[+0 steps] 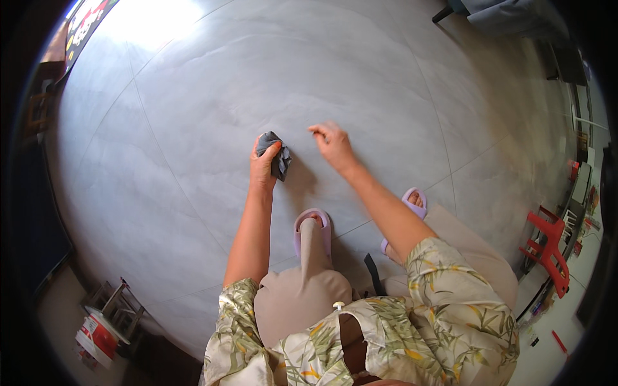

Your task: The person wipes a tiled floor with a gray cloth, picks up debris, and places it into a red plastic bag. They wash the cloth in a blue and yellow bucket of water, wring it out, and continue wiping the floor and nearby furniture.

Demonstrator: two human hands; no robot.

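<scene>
My left hand grips a crumpled dark grey cloth, thumb pressed across its front. The bundle is held out before me above the grey floor, and a shadow falls to its right. A short way to the right, my right hand is in the air with its fingers curled and thumb and index finger close together. It is slightly blurred, and whether it pinches anything small cannot be made out.
Lilac slippers are on my feet below my hands. At right, a red plastic stool stands beside a cluttered white surface. A white-and-red bucket and a metal stepladder occupy the lower left. Draped grey fabric hangs at the upper right.
</scene>
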